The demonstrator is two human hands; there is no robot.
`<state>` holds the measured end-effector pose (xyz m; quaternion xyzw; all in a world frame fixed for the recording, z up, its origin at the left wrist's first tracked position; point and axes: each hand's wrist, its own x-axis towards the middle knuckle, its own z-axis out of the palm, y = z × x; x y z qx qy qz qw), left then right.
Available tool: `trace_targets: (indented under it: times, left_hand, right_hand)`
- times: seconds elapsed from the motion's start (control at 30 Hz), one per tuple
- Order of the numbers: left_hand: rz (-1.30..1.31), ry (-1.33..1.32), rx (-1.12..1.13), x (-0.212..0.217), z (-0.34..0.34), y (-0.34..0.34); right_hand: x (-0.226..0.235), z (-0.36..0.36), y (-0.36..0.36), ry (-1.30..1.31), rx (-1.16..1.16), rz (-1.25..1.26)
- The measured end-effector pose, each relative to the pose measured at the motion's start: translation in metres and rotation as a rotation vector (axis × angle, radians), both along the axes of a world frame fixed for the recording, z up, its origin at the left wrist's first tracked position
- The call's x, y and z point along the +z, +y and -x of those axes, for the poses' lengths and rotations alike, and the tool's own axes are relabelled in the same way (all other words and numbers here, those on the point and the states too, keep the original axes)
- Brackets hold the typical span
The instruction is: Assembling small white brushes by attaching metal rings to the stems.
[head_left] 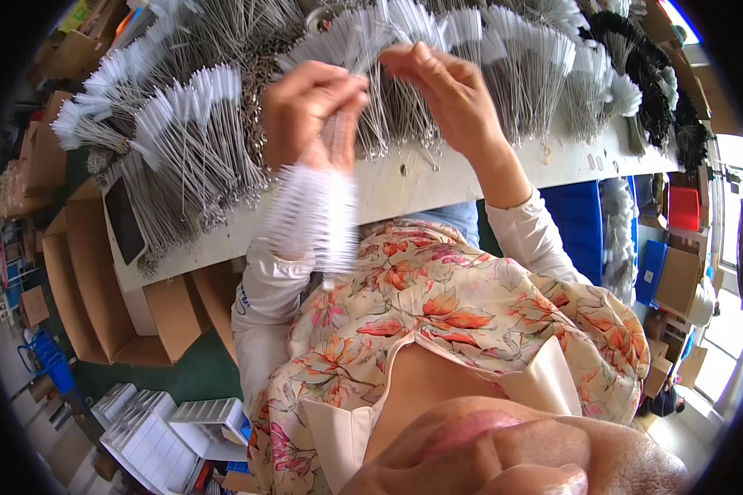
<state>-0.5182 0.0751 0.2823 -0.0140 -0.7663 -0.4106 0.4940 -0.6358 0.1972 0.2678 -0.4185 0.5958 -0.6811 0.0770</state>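
A blurred bundle of white bristles (315, 216) juts over the near edge of the bench (437, 172), its thin wire stems running up into the left hand (312, 115), as I look on from afar through the head camera. The left hand's fingers are closed around those stems above the bench; motion blur keeps me from counting the brushes. The right hand (458, 95) is raised over the middle of the bench, its fingers bent; I cannot tell whether a thin wire lies between its fingertips.

Around both hands, I see heaps of white-tipped wire brushes (194, 136) crowding the bench from its left end nearly to its right, where black-bristled brushes (636, 78) are massed. A dark, flat rectangular object (124, 221) lies on the bench's left end, beside the wire stems. Below that end stands an open cardboard box (82, 280), and farther down sit white plastic crates (144, 433). Below the bench's right end I find a blue bin (574, 219); beyond that end is a red container (683, 208).
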Motion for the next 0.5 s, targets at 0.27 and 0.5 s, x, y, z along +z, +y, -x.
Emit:
trace_targets:
  times: [0.27,0.5]
  left_hand:
    - [0.31,-0.098,-0.092,-0.072,-0.007,0.034]
    - [-0.043,-0.513,-0.363,-0.109,-0.045,0.03]
  right_hand:
    - [-0.028,0.003,0.033,-1.097,0.578,0.293]
    - [-0.015,-0.017,0.118,0.981,0.05,-1.526]
